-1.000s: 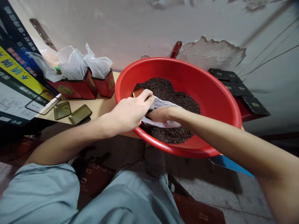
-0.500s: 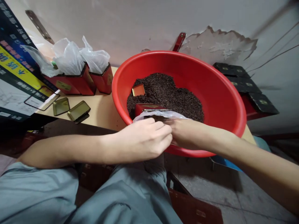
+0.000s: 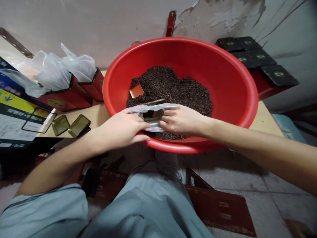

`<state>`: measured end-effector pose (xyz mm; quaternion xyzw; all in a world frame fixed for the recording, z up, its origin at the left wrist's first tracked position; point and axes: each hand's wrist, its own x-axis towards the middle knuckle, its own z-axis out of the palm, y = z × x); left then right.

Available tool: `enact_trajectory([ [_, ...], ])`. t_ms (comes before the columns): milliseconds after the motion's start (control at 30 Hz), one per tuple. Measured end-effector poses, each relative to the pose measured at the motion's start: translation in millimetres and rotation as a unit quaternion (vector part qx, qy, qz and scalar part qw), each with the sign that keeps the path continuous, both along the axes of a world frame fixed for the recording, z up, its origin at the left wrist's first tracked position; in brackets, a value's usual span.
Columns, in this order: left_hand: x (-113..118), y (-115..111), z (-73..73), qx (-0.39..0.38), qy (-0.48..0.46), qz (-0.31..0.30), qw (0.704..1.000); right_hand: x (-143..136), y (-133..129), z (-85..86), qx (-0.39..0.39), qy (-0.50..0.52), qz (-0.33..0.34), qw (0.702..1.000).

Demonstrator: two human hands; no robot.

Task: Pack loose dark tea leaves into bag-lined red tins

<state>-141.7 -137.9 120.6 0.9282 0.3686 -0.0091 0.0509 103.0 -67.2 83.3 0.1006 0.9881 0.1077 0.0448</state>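
Note:
A clear plastic bag (image 3: 155, 107) is stretched open at the near side of a big red basin (image 3: 180, 147). My left hand (image 3: 121, 129) grips the left side of the bag's mouth, its thumb partly out. My right hand (image 3: 182, 119) pinches the right side, fingers curled over the edge. Between them the bag's dark hollow shows. A tin's rim (image 3: 158, 101) peeks out just behind the bag; the rest of that tin is hidden. Dark dry tea leaves (image 3: 164, 82) lie heaped in the basin, with a small gold-edged lid or scoop (image 3: 137, 91) resting on them.
Red tins (image 3: 65, 99) with plastic bags (image 3: 53, 72) puffing out stand left on the table (image 3: 99, 114). Two gold tin lids (image 3: 79, 125) lie near its front edge. Several dark-lidded tins (image 3: 278, 75) are stacked right. A printed box (image 3: 15, 115) stands far left.
My hands have moved apart, and the bag's mouth between them is now spread wide. The view has shifted, so the basin appears higher and slightly left.

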Motion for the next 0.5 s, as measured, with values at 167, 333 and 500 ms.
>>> enact_trajectory([
  [167, -12.1, 20.7, -6.2, 0.036, 0.035, 0.022, 0.998, -11.8, 27.2, 7.2, -0.025, 0.031, 0.006, 0.999],
  [333, -29.0, 43.1, -27.8, 0.114, -0.024, 0.031, 0.993, -24.9, 35.5, 13.9, -0.036, 0.014, -0.032, 0.999],
  [500, -57.9, 57.4, -32.6, 0.151, -0.086, 0.019, 0.985, -34.2, 18.9, 15.8, -0.042, 0.051, -0.054, 0.996],
])
